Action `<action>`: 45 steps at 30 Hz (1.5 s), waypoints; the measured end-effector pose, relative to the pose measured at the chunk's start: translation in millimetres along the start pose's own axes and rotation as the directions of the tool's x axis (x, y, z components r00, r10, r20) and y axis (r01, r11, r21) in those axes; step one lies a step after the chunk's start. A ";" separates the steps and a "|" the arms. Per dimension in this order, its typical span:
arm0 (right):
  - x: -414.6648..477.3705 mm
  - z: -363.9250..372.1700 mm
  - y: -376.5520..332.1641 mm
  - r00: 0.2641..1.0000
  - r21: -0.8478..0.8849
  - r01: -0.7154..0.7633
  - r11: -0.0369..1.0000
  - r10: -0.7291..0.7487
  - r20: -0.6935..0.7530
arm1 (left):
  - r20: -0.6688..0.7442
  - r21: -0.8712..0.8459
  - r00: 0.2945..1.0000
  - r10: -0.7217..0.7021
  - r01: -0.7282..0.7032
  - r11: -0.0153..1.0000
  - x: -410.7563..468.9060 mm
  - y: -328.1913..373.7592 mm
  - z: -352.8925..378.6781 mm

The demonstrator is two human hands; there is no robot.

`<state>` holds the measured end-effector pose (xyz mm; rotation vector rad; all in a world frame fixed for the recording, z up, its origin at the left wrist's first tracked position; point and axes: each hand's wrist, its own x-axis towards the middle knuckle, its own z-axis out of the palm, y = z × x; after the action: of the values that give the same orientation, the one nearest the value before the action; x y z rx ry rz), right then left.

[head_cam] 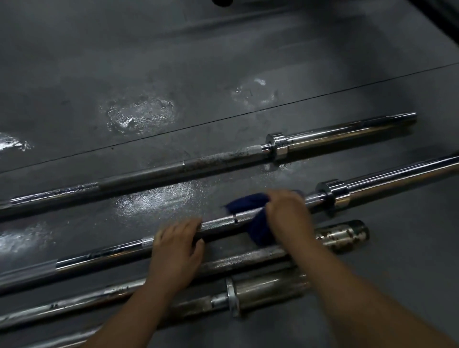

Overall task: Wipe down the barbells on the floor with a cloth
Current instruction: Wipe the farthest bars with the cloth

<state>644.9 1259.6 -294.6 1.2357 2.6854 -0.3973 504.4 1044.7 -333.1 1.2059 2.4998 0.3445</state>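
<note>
Several chrome barbells lie side by side on the dark floor. My right hand [288,213] grips a dark blue cloth [250,208] wrapped round the shaft of the second barbell [218,223], just left of its collar [331,196]. My left hand [177,246] rests on the same shaft further left, fingers curled over its knurled part. The far barbell [223,159] lies untouched beyond them, with spotted grime on its shaft. A rusty-looking third barbell [248,258] and a fourth one [268,288] lie under my forearms.
Wet shiny patches [141,114] mark the grey rubber floor beyond the bars. A seam line [223,121] crosses the floor diagonally. A dark object [222,2] shows at the top edge.
</note>
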 end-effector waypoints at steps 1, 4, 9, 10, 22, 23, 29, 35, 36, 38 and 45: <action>4.0 -3.6 23.9 0.994 -0.056 -0.065 0.996 0.059 -0.095 | -0.002 -0.007 1.000 -0.008 0.008 1.000 -0.7 0.0 -0.2; 11.7 2.1 52.4 0.955 0.092 -0.216 0.972 0.230 -0.189 | 0.006 0.038 1.000 -0.018 0.018 0.999 -3.6 4.3 6.5; 16.7 8.9 40.7 0.994 0.029 0.069 0.997 -0.066 -0.083 | 0.027 0.072 0.999 0.018 -0.020 0.997 1.4 2.2 14.2; 20.5 5.2 46.1 0.994 0.022 0.105 0.994 -0.104 -0.021 | 0.029 0.072 0.999 0.024 -0.026 0.997 5.0 0.9 13.1; 38.2 15.8 65.9 0.979 -0.077 0.090 0.993 -0.102 -0.178 | -0.044 0.124 0.985 0.165 -0.158 0.980 32.7 -28.3 0.5; 43.1 13.4 71.6 0.968 -0.053 0.088 0.995 -0.098 -0.231 | -0.023 0.128 0.987 0.158 -0.154 0.980 36.8 -31.7 0.3; 49.3 10.2 2.5 0.927 0.442 -0.068 0.894 0.220 -0.303 | 0.013 0.089 0.994 0.112 -0.113 0.990 50.3 -31.3 -4.5; 33.8 32.0 -21.1 0.957 0.369 0.261 0.892 -0.187 -0.223 | -0.017 0.072 0.993 0.118 -0.116 0.991 46.1 -30.5 -2.5; 34.0 31.7 -8.9 0.961 0.380 0.175 0.908 -0.074 -0.265 | -0.025 0.077 0.993 0.113 -0.111 0.991 44.4 -28.4 -1.6; 29.5 31.2 -4.5 0.952 0.440 0.026 0.898 0.113 -0.286 | -0.040 0.088 0.995 0.093 -0.089 0.992 39.8 -22.5 -0.2; -0.7 37.0 -77.1 0.990 0.425 0.001 0.905 0.058 -0.126 | -0.031 0.044 0.999 0.022 -0.021 0.999 12.1 -6.3 0.4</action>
<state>587.8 1199.8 -316.4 1.4544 2.7806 -0.9720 493.1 1050.5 -338.2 1.2545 2.5354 0.3189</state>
